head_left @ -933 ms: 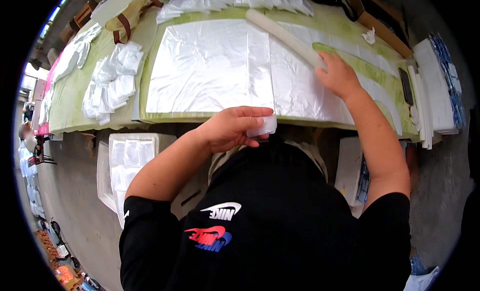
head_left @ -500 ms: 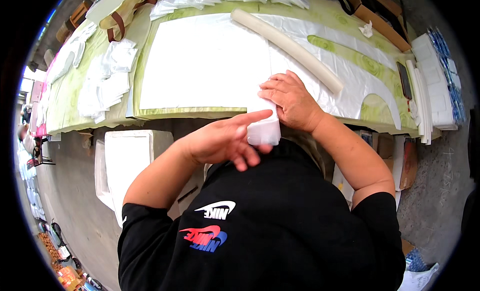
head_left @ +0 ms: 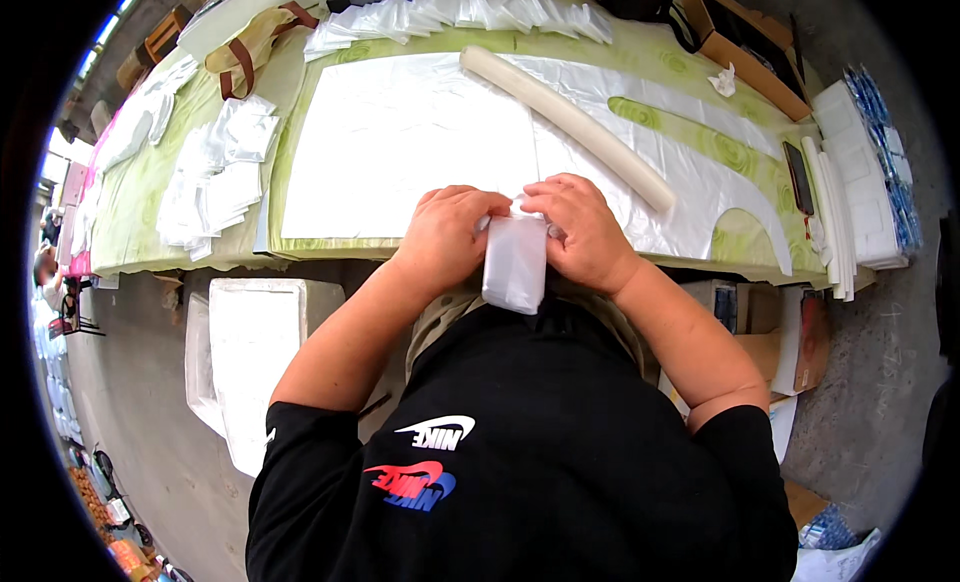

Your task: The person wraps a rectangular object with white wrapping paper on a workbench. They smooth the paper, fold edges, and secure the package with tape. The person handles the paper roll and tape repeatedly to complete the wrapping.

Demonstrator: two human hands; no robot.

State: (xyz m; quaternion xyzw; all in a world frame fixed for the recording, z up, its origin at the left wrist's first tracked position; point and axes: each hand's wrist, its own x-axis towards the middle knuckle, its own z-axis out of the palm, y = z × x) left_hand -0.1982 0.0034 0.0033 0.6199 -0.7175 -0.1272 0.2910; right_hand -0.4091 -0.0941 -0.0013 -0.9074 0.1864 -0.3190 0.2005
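Between my two hands, at the table's front edge, hangs a rectangular bundle of translucent plastic bags (head_left: pixel 515 264). My left hand (head_left: pixel 449 232) pinches its upper left corner with thumb and fingertips. At the upper right corner the fingers of my right hand (head_left: pixel 583 227) curl over and grip it. The bundle's lower end points toward my body. Just beyond my hands lies a broad white sheet (head_left: pixel 400 147), flat on the green tablecloth (head_left: pixel 335 250). A long pale roll (head_left: pixel 570 127) rests slantwise on the plastic beyond my right hand.
Clear plastic bags (head_left: pixel 230 177) lie piled at the left, and a row of them (head_left: pixel 450 14) runs along the back. At the right are a phone (head_left: pixel 798 178) and an open cardboard box (head_left: pixel 745 44). A white foam box (head_left: pixel 258 357) stands below the table, left.
My left hand, loose and spread beside the bundle before, has moved up and closed on its upper left corner. My right hand has shifted its grip, and the bundle now hangs between both.
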